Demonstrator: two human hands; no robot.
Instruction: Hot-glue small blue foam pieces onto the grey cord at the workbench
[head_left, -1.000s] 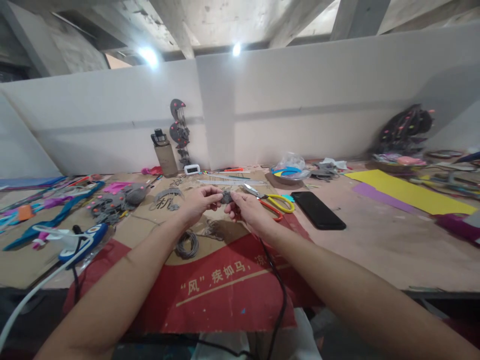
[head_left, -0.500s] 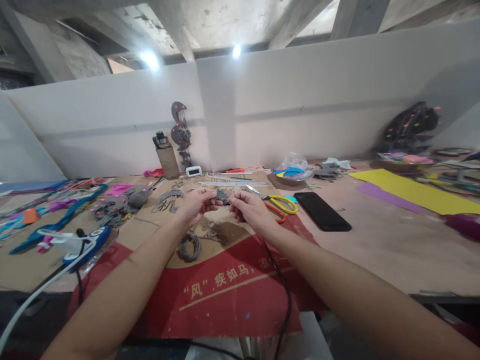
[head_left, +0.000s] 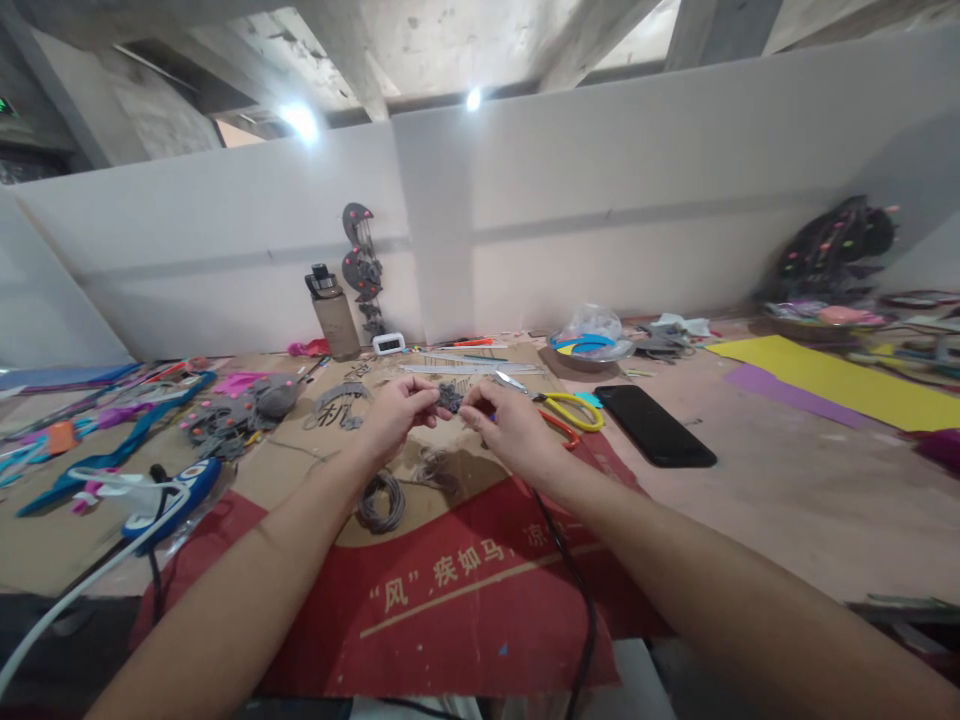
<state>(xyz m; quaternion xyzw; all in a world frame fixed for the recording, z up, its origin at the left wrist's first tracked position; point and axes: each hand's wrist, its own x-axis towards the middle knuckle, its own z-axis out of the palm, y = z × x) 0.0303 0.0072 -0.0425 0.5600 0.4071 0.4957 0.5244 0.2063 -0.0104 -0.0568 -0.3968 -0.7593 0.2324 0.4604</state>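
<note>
In the head view, my left hand pinches a small dark grey piece, fuzzy like felt or yarn, above the cardboard. My right hand is close at its right side, thumb and fingers drawn together; whether they touch the piece or hold something tiny is not clear. A coil of grey cord lies below my hands, with a looser tangle of cord beside it. Just right of my right hand rest scissors with yellow handles and an orange-red handled tool.
A black phone lies to the right. Grey pieces with pink dots and a blue power strip are on the left. A bottle stands at the back near a bowl. A black cable crosses the red cardboard.
My right hand's fingers have shifted slightly off the grey piece, which they were pinching earlier. My left hand still holds it. The view has moved a little.
</note>
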